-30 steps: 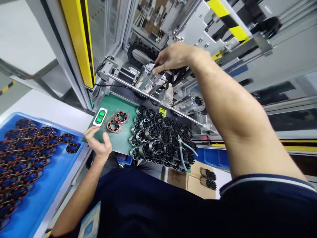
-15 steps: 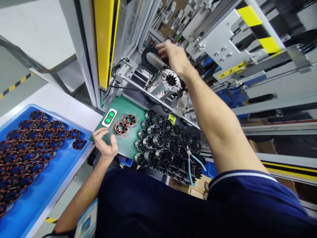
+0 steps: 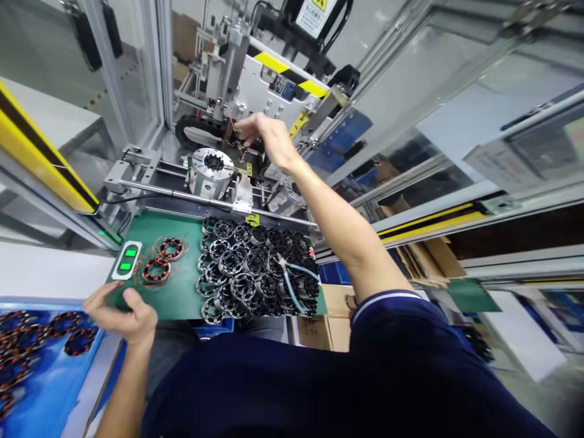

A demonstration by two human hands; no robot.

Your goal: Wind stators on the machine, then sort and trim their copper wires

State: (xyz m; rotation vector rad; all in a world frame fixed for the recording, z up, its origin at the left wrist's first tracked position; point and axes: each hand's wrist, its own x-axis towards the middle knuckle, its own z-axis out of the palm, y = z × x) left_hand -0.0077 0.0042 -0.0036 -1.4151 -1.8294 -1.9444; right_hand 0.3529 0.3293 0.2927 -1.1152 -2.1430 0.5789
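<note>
My left hand (image 3: 125, 313) is over the green work mat's (image 3: 180, 298) left edge, thumb and fingers apart. A fingertip lies at the lower rim of a white switch plate with two lit green buttons (image 3: 126, 260). Beside it lie two stator cores wound with copper wire, one upper (image 3: 171, 248) and one lower (image 3: 156, 271), loose wire ends around them. My right hand (image 3: 269, 137) reaches into the machine with loosely bent, parted fingers. Thin copper wire (image 3: 231, 118) shows near its fingertips; contact cannot be made out. Left of that hand stands a round metal fixture (image 3: 213, 170) with a black slotted centre.
Several unwound black-lined stator cores (image 3: 244, 286) are stacked on the mat, cutting pliers (image 3: 294, 277) on top. A blue tray (image 3: 55, 383) at left holds wound stators. A metal rail (image 3: 182, 196) crosses the machine front. Cardboard boxes (image 3: 314, 333) stand below right.
The view has swung right and levelled. My right hand has moved away from the round fixture, deeper into the machine near the wire. My left hand stays by the green buttons.
</note>
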